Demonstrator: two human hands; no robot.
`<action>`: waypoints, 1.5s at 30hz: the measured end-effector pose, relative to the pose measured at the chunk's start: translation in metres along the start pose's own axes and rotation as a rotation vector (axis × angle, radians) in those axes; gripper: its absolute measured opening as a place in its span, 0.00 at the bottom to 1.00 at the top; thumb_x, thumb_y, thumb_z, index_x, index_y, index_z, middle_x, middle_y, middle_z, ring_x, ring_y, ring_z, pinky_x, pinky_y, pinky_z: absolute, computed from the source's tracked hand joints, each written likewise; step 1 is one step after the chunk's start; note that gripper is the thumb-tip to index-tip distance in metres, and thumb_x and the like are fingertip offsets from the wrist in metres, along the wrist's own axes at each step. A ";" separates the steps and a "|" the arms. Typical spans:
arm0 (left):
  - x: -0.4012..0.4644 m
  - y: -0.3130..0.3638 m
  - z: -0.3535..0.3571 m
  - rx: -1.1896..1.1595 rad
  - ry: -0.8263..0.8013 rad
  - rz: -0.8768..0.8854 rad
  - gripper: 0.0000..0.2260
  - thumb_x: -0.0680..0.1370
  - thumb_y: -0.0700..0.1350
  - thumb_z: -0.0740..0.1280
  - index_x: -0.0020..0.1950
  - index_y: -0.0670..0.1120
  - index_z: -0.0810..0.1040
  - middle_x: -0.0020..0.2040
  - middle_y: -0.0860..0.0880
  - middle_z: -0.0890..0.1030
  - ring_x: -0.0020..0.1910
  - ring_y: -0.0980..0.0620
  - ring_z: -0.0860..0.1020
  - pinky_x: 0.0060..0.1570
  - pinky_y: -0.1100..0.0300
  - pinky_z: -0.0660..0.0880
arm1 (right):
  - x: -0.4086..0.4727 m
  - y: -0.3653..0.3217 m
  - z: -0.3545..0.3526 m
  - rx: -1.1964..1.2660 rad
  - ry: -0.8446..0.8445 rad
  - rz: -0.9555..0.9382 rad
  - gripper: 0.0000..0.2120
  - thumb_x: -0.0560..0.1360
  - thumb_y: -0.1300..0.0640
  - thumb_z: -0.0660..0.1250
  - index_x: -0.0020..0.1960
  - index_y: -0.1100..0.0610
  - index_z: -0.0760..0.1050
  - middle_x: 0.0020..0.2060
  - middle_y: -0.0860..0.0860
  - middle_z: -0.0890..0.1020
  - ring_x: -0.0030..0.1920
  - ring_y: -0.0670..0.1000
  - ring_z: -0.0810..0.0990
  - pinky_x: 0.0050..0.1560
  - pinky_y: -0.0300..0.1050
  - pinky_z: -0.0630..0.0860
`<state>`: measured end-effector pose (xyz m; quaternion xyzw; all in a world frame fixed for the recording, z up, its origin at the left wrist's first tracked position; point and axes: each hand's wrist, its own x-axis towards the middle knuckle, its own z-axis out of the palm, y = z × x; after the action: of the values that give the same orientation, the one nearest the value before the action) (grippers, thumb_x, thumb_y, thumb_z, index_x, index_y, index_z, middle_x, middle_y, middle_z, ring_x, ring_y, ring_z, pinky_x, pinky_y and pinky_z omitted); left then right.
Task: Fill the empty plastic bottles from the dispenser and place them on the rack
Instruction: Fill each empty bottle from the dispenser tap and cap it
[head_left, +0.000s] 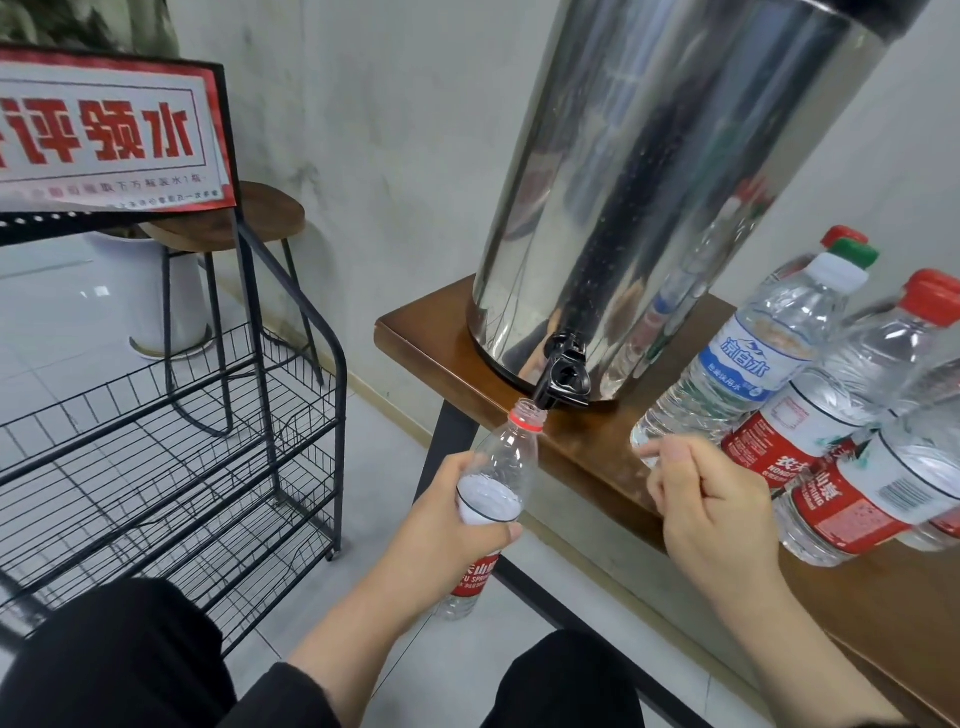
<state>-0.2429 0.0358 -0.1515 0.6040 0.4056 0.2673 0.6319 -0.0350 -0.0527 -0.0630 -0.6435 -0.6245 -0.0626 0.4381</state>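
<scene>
Left hand: my left hand (457, 525) grips an uncapped plastic bottle (496, 488) around its label band, thumb across the front
Bottle: clear, red neck ring, looks empty as far as I can tell; its base is partly hidden behind my wrist
Long axis: tilted, mouth up and away to the right, base down toward my knee
Key relation: the bottle mouth sits just below and a touch left of the black tap (563, 376) on the steel dispenser (649, 197); I cannot tell whether rim and spout touch or stand just apart
Right hand: my right hand (711, 493) hovers over the desk (587, 447) edge with fingers curled in; it may be pinching the cap, but nothing shows, so I cannot tell whether it holds anything
Nearer hand: the right is free and lies right of and below the tap, so I judge it is the one to work the tap lever
Spare bottles: capped bottles (769, 358) lie on their sides on the desk to the right, red and green caps; the far ones are cut off by the frame edge
Rack: black wire rack (218, 441) stands on the floor to my left, well apart from the bottle; the tiers I can see carry no bottles
Hard to read: no water stream visible at the tap; lever position unclear against the black housing
Risk: tilted mouth under the spout could spill down the desk leg
</scene>
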 end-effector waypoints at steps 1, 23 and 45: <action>0.000 0.000 0.000 0.006 0.002 0.001 0.28 0.72 0.47 0.79 0.65 0.65 0.70 0.58 0.57 0.82 0.55 0.56 0.83 0.54 0.63 0.79 | -0.004 0.004 -0.002 0.012 0.001 0.040 0.16 0.83 0.49 0.55 0.41 0.47 0.76 0.31 0.45 0.77 0.31 0.44 0.76 0.32 0.30 0.68; 0.007 -0.010 0.006 0.006 0.034 0.008 0.28 0.73 0.46 0.78 0.65 0.66 0.71 0.55 0.60 0.83 0.53 0.61 0.82 0.57 0.60 0.79 | -0.007 0.026 -0.007 0.158 -0.075 0.319 0.22 0.84 0.54 0.60 0.33 0.60 0.74 0.26 0.57 0.74 0.27 0.48 0.72 0.32 0.37 0.70; 0.012 -0.017 0.011 0.005 0.035 -0.011 0.27 0.72 0.45 0.79 0.64 0.67 0.72 0.55 0.59 0.83 0.55 0.58 0.82 0.59 0.57 0.79 | -0.006 0.026 -0.006 0.207 -0.069 0.374 0.21 0.83 0.53 0.60 0.34 0.61 0.74 0.26 0.56 0.74 0.28 0.49 0.71 0.30 0.39 0.68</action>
<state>-0.2304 0.0373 -0.1709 0.5985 0.4205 0.2732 0.6248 -0.0114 -0.0569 -0.0762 -0.7018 -0.5118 0.1063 0.4840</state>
